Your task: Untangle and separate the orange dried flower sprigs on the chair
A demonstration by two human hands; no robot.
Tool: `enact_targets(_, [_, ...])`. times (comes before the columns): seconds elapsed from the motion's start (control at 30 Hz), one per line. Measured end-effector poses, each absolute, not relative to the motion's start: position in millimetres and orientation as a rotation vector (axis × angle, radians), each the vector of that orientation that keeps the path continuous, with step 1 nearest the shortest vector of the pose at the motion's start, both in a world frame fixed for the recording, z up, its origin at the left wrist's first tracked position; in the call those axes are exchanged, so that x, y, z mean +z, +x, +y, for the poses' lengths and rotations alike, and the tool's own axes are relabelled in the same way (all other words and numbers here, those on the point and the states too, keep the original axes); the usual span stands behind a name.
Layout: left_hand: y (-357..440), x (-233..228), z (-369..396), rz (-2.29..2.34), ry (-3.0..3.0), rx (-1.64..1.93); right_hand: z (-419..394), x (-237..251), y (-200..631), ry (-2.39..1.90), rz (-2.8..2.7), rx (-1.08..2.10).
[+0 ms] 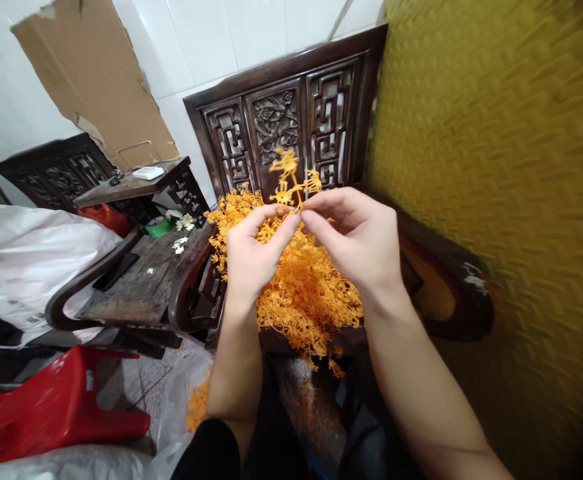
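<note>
Both hands raised over the seat of a carved dark wooden chair [291, 107]. Left hand [251, 257] and right hand [359, 243] meeting at fingertips, fingers pinched narrow on one orange plastic sprig [291, 177]; sprig upright, its branched top standing above the fingers, in front of the chair back. Below and behind the hands, heaped on the seat: pile of orange sprigs [306, 293]. Yellow woven cushion [496, 167] close at right, blurred. Far left: second dark chair [136, 280] with small white bits on its seat, torn cardboard [91, 80] leaning on the tiled wall. Near left: red plastic stool [56, 407], white plastic bag [21, 253].
</note>
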State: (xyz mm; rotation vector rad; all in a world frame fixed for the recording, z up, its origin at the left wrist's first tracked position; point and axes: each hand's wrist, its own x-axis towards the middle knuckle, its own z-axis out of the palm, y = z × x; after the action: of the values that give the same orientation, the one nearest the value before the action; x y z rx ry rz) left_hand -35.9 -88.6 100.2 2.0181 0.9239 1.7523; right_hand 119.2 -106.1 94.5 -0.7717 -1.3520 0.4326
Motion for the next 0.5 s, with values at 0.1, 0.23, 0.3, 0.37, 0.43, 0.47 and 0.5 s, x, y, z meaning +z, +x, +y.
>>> enact_targets(0.1, [-36.5,101.3,-89.3,0.9,1.996,1.761,-102.3,94.7,119.6,-0.705,-1.234,0.669])
enact_targets(0.23, [-39.3,101.7,-90.3,0.863,2.091,1.734,-99.5,96.3,119.9,-0.652,-1.212,0.904])
enact_targets(0.3, [-39.6,101.4,-91.0,0.913,2.18,1.665,-99.5,96.4,118.5,-0.625,-1.222,0.947])
enact_targets(0.37, [-39.5,101.7,-92.4,0.989,2.248,1.619,-99.2,95.5,117.7,-0.63,-1.247,0.908])
enact_targets(0.43, [-40.4,103.2,-95.4,1.035,2.295,1.603,-96.9,93.3,120.6,-0.7,-1.292,0.798])
enact_targets(0.47, [-41.6,104.4,-97.7,1.044,2.309,1.584,-94.6,91.8,124.2,-0.751,-1.294,0.708])
enact_targets(0.5, [-43.4,105.9,-100.5,1.048,2.314,1.561,-91.6,90.2,129.4,-0.793,-1.3,0.618])
